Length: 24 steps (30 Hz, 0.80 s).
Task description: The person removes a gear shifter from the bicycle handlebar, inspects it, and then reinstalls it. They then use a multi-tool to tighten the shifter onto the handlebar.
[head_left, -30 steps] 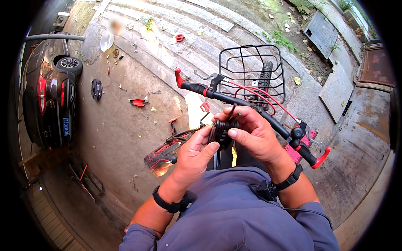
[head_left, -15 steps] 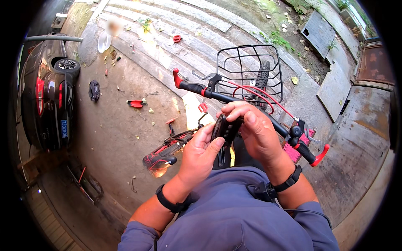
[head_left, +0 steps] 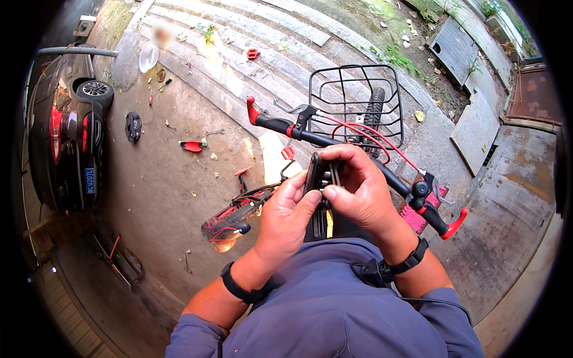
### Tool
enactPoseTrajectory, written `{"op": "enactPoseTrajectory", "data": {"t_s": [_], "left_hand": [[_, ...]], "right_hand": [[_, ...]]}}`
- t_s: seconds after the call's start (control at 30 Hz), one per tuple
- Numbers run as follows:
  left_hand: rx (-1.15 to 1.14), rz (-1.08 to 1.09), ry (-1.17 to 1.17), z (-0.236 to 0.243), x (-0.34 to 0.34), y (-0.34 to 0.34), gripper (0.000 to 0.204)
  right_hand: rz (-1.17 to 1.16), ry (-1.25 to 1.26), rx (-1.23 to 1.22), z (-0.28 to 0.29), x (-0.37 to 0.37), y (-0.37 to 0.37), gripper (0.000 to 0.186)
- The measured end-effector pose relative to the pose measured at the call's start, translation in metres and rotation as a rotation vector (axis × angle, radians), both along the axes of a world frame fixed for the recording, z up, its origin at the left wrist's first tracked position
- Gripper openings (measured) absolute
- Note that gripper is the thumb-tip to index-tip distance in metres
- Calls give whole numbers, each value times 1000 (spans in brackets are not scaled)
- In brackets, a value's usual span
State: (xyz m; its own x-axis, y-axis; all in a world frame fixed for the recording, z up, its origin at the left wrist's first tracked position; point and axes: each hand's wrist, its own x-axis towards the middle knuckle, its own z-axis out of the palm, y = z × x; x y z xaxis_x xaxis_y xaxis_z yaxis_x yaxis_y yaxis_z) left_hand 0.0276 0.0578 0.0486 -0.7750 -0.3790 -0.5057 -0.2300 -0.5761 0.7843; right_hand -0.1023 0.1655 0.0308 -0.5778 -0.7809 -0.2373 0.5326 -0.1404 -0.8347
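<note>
In front of my waist, both hands hold a small black object made of two flat plates with shiny metal parts between them point(head_left: 315, 170); I cannot make out its kind. My left hand point(head_left: 286, 218) pinches one plate between thumb and fingers. My right hand point(head_left: 367, 194) curls over the other plate, its thumb on the inner edge. Just beyond lies the black bicycle handlebar point(head_left: 318, 138) with red end grips and red cables. A black wire basket point(head_left: 310, 89) and the wheel point(head_left: 377, 102) are past it. Part of the bicycle is hidden behind my hands.
A dark car point(head_left: 65, 137) stands at the left. On the ground lie a wrench point(head_left: 215, 132), a red part point(head_left: 192, 146) and a black item point(head_left: 133, 127). A red pedal point(head_left: 253, 53) rests on the steps point(head_left: 268, 33). A black-and-red bicycle part point(head_left: 224, 227) is left of my hands.
My right hand has turned and closed onto the black object; its thumb, raised before, now presses against it. The object stands more upright, and the metal parts between its plates show.
</note>
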Motion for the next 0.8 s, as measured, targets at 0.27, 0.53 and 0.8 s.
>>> {"op": "enactPoseTrajectory", "data": {"t_s": [0.27,0.53,0.8], "left_hand": [[108,3,11,-4,4,-5,49],[161,-23,-31,6,-1,-9,38],[17,6,-81,7,-4,-3,34]], "right_hand": [[170,363,97,4,-12,11,81],[182,395,51,-1,-13,17,84],[147,211,41,3,-8,16,81]]}}
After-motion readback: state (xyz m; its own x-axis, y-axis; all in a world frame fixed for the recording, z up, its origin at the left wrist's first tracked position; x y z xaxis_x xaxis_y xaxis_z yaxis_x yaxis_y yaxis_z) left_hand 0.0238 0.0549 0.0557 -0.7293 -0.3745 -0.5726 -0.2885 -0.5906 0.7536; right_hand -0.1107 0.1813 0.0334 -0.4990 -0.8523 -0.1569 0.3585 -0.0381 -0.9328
